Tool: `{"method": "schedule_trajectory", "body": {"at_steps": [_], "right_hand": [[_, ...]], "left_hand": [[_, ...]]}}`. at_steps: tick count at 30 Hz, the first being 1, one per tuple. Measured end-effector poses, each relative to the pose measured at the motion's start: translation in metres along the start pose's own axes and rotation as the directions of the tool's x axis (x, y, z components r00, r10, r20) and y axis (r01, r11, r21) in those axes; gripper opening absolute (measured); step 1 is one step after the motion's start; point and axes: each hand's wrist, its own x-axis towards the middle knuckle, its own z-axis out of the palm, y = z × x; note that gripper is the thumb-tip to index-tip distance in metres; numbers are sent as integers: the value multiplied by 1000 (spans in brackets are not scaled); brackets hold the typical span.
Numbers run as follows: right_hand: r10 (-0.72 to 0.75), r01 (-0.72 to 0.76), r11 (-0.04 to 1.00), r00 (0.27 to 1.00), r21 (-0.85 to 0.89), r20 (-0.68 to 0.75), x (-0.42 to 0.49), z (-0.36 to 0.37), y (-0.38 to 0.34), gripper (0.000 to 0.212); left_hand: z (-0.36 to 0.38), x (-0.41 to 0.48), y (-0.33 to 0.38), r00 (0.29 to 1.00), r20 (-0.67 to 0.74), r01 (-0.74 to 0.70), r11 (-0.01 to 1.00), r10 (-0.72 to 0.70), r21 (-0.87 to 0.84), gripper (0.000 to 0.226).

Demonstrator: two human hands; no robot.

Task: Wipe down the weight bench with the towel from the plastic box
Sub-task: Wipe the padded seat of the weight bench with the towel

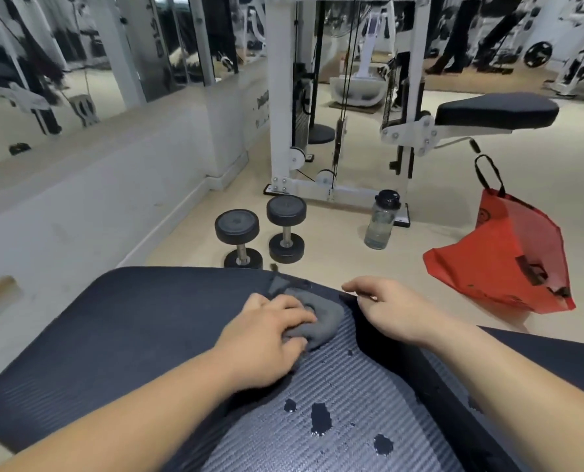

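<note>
Two dumbbells (261, 233) beyond worn bench (113, 321)

Bench (120, 321): dark blue-black, with thin lines; a worn grey striped part has black spots
Towel (318, 321): grey
Bag (508, 260): red, black handles
Dumbbells (260, 233): black ends, silver bars
Bottle (381, 223): clear, black lid
Machine (280, 97): white, black seat
Floor (437, 185): pale tan

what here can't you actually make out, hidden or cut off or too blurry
- Plastic box: not in the head view at all.
- Towel: partly hidden under the left hand.
- Weight bench: near end cut off by the bottom edge; forearms cover more.
- Right hand: its fingertips curl over the pad's edge, contact unclear.
- Water bottle: label too small to read.
- Red bag: contents hidden by its sides.
</note>
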Motion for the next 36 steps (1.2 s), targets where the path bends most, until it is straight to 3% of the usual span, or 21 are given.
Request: {"method": "schedule_trajectory", "body": {"at_steps": [2, 5, 6, 9, 11, 12, 15, 16, 19, 21, 23, 25, 26, 29, 31, 34, 36], "right_hand": [[33, -33, 999, 999, 19, -9, -3, -4, 11, 44], [79, -79, 997, 997, -13, -14, -7, -12, 25, 49], [85, -86, 996, 996, -19, -15, -6, -14, 28, 49], [66, -66, 998, 998, -24, -13, -4, -13, 27, 49], [50, -51, 998, 998, -33, -31, -3, -9, 25, 48], [41, -43, 998, 998, -44, -40, -4, -7, 23, 47], [3, -6, 995, 999, -102, -33, -8, 0, 17, 42], [-10, 6, 992, 999, -123, -32, -8, 2, 16, 40], [-50, 42, 984, 998, -171, -44, -9, 9, 9, 37], [-78, 68, 981, 996, -183, -45, -12, 13, 0, 35], [-112, 101, 976, 993, -194, -42, -17, 17, -10, 33], [-151, 141, 968, 988, -209, -29, -23, 23, -24, 32], [-169, 160, 963, 985, -216, -24, -26, 26, -31, 32], [-223, 218, 952, 975, -215, 0, -35, 37, -49, 36], [-258, 257, 943, 966, -211, 24, -40, 45, -59, 40], [-281, 290, 931, 957, -224, 70, -45, 56, -74, 45], [-277, 295, 928, 955, -226, 111, -47, 62, -84, 64]], "left_hand": [[-1, 17, -2, 998, -22, 55, 999, -55, 2, 36], [3, 31, 9, 954, -180, 264, 957, -241, 122, 36], [9, 29, 19, 957, -185, 252, 958, -225, 138, 35], [23, 5, 42, 999, -47, -19, 996, 23, 89, 39], [14, 5, 29, 992, 28, -127, 988, 125, 89, 41], [8, 12, 18, 994, 34, -103, 987, 99, 120, 42], [2, 24, 1, 976, -140, 189, 967, -166, 169, 38], [6, 21, 6, 967, -173, 220, 959, -189, 181, 37], [12, -5, 23, 997, -69, -13, 985, 25, 172, 39], [-4, -16, 3, 996, 21, -84, 981, 82, 175, 41], [-26, -18, -31, 994, -45, 103, 972, -96, 211, 40], [-36, -34, -54, 924, -177, 370, 908, -338, 198, 39], [-34, -46, -57, 914, -187, 396, 895, -361, 205, 39], [-34, -91, -51, 981, -49, 195, 965, -189, 175, 40], [-51, -111, -71, 985, 18, 164, 964, -172, 208, 40], [-71, -126, -105, 877, -138, 481, 841, -460, 249, 40], [-59, -137, -95, 831, -206, 554, 800, -516, 230, 41]]}}
